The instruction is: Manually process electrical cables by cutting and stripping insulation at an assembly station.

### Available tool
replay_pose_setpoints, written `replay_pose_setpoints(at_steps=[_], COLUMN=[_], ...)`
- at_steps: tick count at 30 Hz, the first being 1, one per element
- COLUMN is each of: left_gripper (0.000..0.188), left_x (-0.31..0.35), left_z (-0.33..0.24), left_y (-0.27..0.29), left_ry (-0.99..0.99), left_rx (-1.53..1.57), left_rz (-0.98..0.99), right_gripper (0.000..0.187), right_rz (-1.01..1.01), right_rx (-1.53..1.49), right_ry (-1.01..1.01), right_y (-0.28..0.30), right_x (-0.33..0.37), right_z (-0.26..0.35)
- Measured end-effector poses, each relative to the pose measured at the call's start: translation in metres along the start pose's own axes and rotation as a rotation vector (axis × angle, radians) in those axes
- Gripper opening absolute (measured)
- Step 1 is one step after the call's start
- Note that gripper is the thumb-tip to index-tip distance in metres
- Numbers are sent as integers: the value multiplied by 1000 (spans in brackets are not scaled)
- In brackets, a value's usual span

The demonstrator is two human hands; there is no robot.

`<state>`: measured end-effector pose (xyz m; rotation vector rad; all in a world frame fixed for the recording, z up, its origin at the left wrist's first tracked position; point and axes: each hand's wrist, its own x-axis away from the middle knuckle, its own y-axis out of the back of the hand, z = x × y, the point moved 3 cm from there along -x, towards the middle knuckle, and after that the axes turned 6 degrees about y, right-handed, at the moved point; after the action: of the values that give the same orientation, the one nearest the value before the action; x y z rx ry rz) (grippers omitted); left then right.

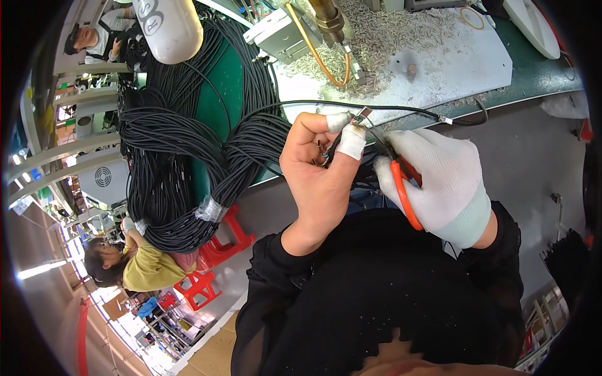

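Note:
My left hand (pixel 320 166), bare with white tape round the thumb and a fingertip, is closed in a pinch on the end of a black cable. A small connector with thin coloured wires (pixel 360 118) sticks out between thumb and finger. My right hand (pixel 442 178), in a white knit glove, grips red-handled cutters (pixel 402 194). Their dark jaws point at the pinched cable end; whether they touch it I cannot tell. Just beyond my hands, another black cable (pixel 392 107) crosses the table edge, with a whitish tip at its right end.
Thick bundles of black cable (pixel 169 135) lie to the left on the green table. A machine with a metal nozzle (pixel 329 22) stands on a white board (pixel 464 75) strewn with small clippings. Red stools (pixel 229 241) stand at lower left. Two other people are at the left.

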<state>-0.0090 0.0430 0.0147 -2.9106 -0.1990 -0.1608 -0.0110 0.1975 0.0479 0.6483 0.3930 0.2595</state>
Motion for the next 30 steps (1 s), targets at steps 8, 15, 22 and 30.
replay_pose_setpoints(at_steps=[8, 15, 22, 30], left_gripper=[15, 30, 59, 92], left_x=[3, 0, 0, 4], left_z=[-5, -3, 3, 3], left_y=[0, -9, 4, -13], left_ry=[-22, 71, 37, 199], left_rx=[38, -45, -132, -465], left_rz=[76, 283, 478, 610], right_gripper=[13, 16, 15, 26], right_rz=[139, -92, -175, 69], right_rx=[22, -202, 90, -218], right_ry=[-61, -58, -331, 135], right_y=[3, 15, 34, 6], right_x=[4, 6, 37, 1], right_z=[-13, -16, -58, -22])
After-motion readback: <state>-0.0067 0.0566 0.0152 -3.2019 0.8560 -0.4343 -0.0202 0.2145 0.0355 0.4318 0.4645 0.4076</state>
